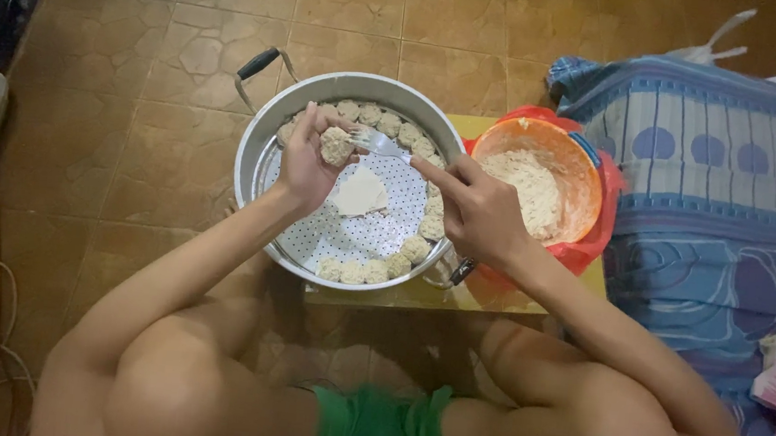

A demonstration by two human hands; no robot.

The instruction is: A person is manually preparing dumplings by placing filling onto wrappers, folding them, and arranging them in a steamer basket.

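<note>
Left hand: the left hand (307, 159) is curling its fingers around one dumpling (335, 145), gripping it just above the far part of the steamer tray (312, 230).
Right hand: the right hand (477, 212) is closing on the handle of a fork (378, 141), with the forefinger stretching out along it.
Fork: it is lying nearly level, its long axis running side to side across the picture and its prongs pointing toward the person's left, meeting the top of the held dumpling.
Dumpling in hand: one, round and pale, sitting upright in the fingertips with its open, filled top facing the camera.
Dumplings on the tray: roughly fifteen are showing in an arc along the far and right rim and round to the near edge; the left hand is hiding part of the row, so an exact count is not possible.
Wrapper: one flat white wrapper (359, 192) is lying near the middle of the perforated tray, just below the left hand.
Pot: one round metal pot (253, 155) is carrying the tray, with a black handle at the far left.
Bowl: one orange bowl (580, 165) of pale filling (526, 188) is standing just right of the pot, in red plastic.
Desk: one low yellow desk (456, 296) is carrying the pot and the bowl above the brown tiled floor (138, 84).
Bedding: a blue patterned cloth (720, 163) is lying at the right.
</note>
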